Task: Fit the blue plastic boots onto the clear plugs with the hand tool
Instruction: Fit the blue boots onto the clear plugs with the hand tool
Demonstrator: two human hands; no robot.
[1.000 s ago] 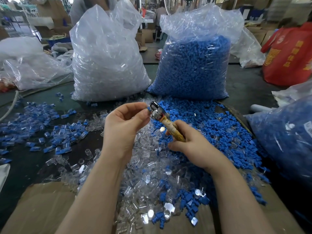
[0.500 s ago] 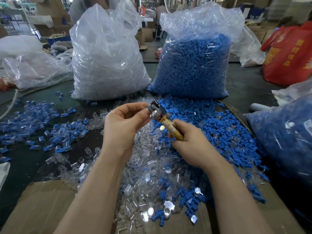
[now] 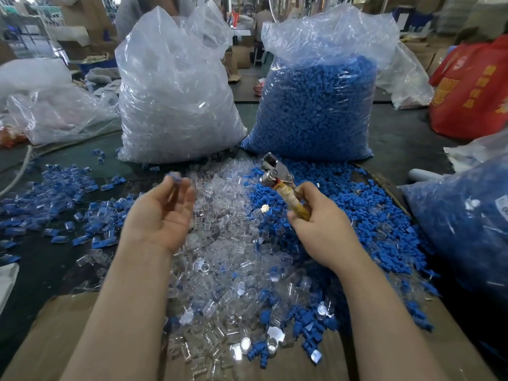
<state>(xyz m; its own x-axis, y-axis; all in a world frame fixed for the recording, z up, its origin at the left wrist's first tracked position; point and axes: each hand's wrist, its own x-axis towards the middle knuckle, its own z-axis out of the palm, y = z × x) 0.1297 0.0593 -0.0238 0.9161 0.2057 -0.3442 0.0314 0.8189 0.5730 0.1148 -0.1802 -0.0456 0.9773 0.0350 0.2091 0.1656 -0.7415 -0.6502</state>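
The hand tool (image 3: 277, 177) has a shiny metal head and a handle wrapped in matt yellowish tape, the clear plugs (image 3: 220, 259) are glossy plastic, the blue boots (image 3: 357, 215) matt plastic, on dull brown cardboard (image 3: 49, 336).

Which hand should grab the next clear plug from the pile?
Left. The left hand is over the clear plugs with only a small blurred blue piece at its fingertips; the right hand grips the hand tool.

A small blue piece (image 3: 175, 176) at the fingertips of the left hand (image 3: 162, 213), centre frame, is motion-blurred beyond identification. The right hand (image 3: 320, 226) hides the lower handle of the tape-wrapped metal hand tool (image 3: 280, 182). Both forearms run off the bottom edge.
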